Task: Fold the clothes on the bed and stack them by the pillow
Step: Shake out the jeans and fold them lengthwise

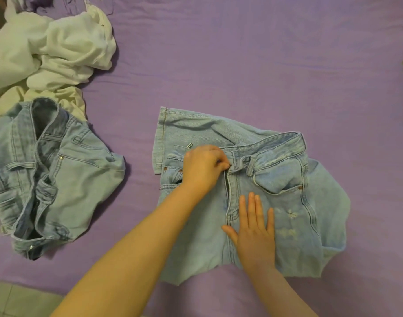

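Both hands work on the light-blue denim jeans [276, 202] spread on the purple bedsheet [241, 65].
I see my right hand [255, 232] pressing flat beside the fly; my left hand [204, 168] pinches the waistband.

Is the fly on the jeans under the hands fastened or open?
Open: the jeans show a dark gap down the fly, where the left hand pinches its top.
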